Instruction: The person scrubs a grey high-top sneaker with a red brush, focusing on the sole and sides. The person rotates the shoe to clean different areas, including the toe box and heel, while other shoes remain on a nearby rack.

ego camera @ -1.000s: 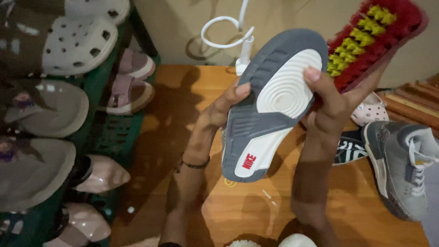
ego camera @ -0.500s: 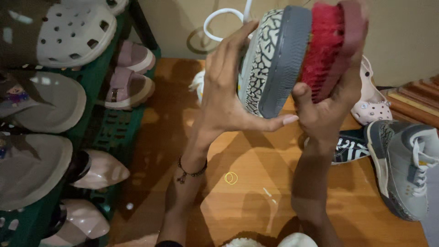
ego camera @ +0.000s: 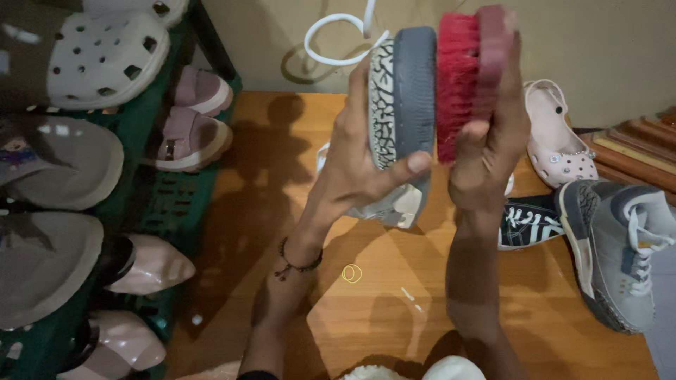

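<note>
My left hand grips a grey sneaker with a cracked black-and-white pattern, held up on its side with the sole edge facing right. My right hand holds a red-bristled scrub brush with its bristles pressed against the sneaker's grey sole. Both are raised above the wooden floor. A beaded bracelet circles my left wrist.
The matching grey sneaker lies at the right beside a black-and-white shoe and a pink clog. A green shoe rack at the left holds clogs, pink sandals and pale heels. A white cable loop lies by the wall.
The sneaker has been turned from sole-facing-me to edge-on, and the brush has come down from the upper right onto its sole.
</note>
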